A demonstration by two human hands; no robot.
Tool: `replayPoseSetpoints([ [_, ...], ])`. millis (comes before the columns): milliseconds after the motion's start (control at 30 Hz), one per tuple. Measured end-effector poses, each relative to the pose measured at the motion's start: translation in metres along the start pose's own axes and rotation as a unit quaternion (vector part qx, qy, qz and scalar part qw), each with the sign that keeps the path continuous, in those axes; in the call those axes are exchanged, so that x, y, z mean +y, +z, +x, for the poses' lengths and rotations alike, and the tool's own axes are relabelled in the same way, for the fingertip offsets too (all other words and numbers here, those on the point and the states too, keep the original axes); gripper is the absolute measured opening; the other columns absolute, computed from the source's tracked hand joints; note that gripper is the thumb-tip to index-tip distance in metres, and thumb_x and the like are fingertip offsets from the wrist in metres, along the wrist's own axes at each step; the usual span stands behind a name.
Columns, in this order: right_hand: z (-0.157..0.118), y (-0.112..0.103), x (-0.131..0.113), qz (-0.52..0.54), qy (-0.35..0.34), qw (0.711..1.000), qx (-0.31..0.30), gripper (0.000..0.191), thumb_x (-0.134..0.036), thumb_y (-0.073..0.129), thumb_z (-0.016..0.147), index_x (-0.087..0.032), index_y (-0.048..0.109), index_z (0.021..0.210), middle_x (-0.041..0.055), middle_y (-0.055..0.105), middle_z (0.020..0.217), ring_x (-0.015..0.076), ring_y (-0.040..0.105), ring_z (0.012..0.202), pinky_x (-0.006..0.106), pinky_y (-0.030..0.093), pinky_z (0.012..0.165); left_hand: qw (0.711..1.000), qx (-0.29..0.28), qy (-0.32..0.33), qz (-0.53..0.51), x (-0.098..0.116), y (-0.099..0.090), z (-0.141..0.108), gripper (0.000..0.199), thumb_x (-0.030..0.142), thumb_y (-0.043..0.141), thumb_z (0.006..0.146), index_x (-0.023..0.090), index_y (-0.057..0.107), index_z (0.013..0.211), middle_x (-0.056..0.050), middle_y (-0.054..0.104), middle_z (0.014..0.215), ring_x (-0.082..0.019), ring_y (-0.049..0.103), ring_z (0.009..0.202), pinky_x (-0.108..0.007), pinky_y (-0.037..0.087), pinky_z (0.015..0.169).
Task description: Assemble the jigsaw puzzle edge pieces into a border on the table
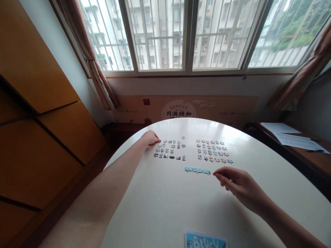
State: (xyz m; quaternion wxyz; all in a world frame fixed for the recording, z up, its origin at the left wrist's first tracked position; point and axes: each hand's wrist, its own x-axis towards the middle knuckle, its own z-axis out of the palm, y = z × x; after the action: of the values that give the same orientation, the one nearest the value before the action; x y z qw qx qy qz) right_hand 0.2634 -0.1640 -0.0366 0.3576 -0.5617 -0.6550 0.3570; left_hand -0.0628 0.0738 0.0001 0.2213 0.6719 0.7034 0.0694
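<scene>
My left hand [152,138] reaches to the far left corner of a group of loose puzzle pieces [172,157], its fingers pinched on a small piece [159,141]. A second group of pieces [212,150] lies in rows to the right. Nearer to me is a joined light-blue strip of puzzle pieces [197,170]. My right hand [231,179] is at the right end of this strip, thumb and forefinger pinched together; whatever may be between them is too small to make out.
A blue box or card with "BLUEY" lettering [205,240] lies at the near edge of the view on the white round table [155,213]. Papers [297,139] and pens rest on a dark side table at right. Windows and curtains stand beyond.
</scene>
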Motion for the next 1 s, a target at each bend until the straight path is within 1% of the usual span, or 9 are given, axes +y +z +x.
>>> replayPoseSetpoints([
  [67,0.0,-0.003,0.001,0.003,-0.003,1.0,0.018,0.038,-0.053,0.058,0.092,-0.019,0.074,0.096,0.0054,0.065,0.073,0.0185,0.058,0.069,0.029,0.047,0.06,0.999,0.006,0.012,0.038,0.0,0.001,0.006,0.019,0.03,0.077,0.076,0.017,0.079,0.089,-0.006,0.071,0.068,-0.017,0.064,0.06,-0.025,0.048,0.058],
  [133,0.0,-0.006,0.001,0.006,-0.008,0.999,0.031,0.037,-0.053,0.059,0.092,-0.019,0.074,0.096,0.0056,0.065,0.073,0.0186,0.059,0.069,0.03,0.048,0.061,0.996,0.022,0.035,0.078,0.0,-0.001,0.01,0.019,0.027,0.075,0.075,0.019,0.079,0.092,-0.007,0.075,0.081,-0.019,0.067,0.071,-0.025,0.049,0.064],
  [233,0.0,-0.009,0.002,0.011,-0.013,0.998,0.053,0.037,-0.052,0.059,0.093,-0.019,0.074,0.097,0.0058,0.065,0.072,0.0187,0.06,0.068,0.03,0.049,0.061,0.986,0.043,0.094,0.128,0.003,-0.004,0.013,0.025,0.028,0.072,0.077,0.024,0.079,0.101,-0.005,0.075,0.106,-0.021,0.068,0.093,-0.024,0.049,0.076],
  [333,0.0,-0.011,0.001,0.012,-0.013,0.998,0.062,0.037,-0.053,0.059,0.092,-0.019,0.074,0.098,0.0058,0.066,0.071,0.0185,0.06,0.066,0.03,0.049,0.059,0.973,0.035,0.149,0.172,0.008,-0.005,0.011,0.028,0.031,0.071,0.078,0.026,0.078,0.105,-0.003,0.074,0.113,-0.022,0.065,0.103,-0.024,0.048,0.082],
  [467,0.0,-0.012,-0.002,0.009,-0.014,0.997,0.071,0.038,-0.052,0.06,0.092,-0.018,0.075,0.097,0.0055,0.065,0.07,0.018,0.059,0.065,0.029,0.047,0.056,0.96,0.02,0.177,0.216,0.016,-0.003,0.009,0.023,0.031,0.072,0.077,0.026,0.08,0.098,-0.004,0.074,0.111,-0.023,0.063,0.102,-0.025,0.047,0.081],
  [633,0.001,-0.014,-0.004,0.022,-0.01,0.997,0.073,0.038,-0.052,0.061,0.09,-0.018,0.075,0.095,0.0057,0.066,0.071,0.0178,0.059,0.065,0.028,0.047,0.055,0.953,0.014,0.193,0.234,0.022,-0.003,0.008,0.02,0.03,0.073,0.078,0.027,0.08,0.096,-0.004,0.074,0.109,-0.022,0.064,0.097,-0.024,0.045,0.078],
  [800,0.001,-0.016,-0.005,0.027,-0.009,0.997,0.075,0.036,-0.051,0.061,0.09,-0.017,0.075,0.095,0.0049,0.064,0.069,0.0168,0.058,0.064,0.028,0.045,0.055,0.951,0.006,0.196,0.241,0.025,-0.004,0.012,0.016,0.028,0.073,0.078,0.026,0.08,0.092,-0.005,0.074,0.107,-0.022,0.064,0.094,-0.025,0.046,0.077],
  [933,0.003,-0.016,-0.004,0.028,-0.012,0.997,0.073,0.036,-0.05,0.061,0.091,-0.017,0.075,0.096,0.0049,0.064,0.069,0.017,0.058,0.065,0.028,0.046,0.056,0.953,-0.004,0.197,0.231,0.025,-0.005,0.019,0.017,0.028,0.077,0.073,0.024,0.079,0.089,-0.006,0.073,0.107,-0.023,0.064,0.096,-0.026,0.045,0.079],
  [1000,0.003,-0.016,-0.004,0.027,-0.011,0.997,0.071,0.035,-0.049,0.061,0.091,-0.017,0.075,0.096,0.0052,0.065,0.071,0.0173,0.058,0.066,0.028,0.046,0.057,0.956,-0.011,0.195,0.218,0.025,-0.006,0.023,0.017,0.028,0.078,0.072,0.022,0.078,0.088,-0.006,0.073,0.106,-0.023,0.064,0.095,-0.025,0.045,0.077],
])
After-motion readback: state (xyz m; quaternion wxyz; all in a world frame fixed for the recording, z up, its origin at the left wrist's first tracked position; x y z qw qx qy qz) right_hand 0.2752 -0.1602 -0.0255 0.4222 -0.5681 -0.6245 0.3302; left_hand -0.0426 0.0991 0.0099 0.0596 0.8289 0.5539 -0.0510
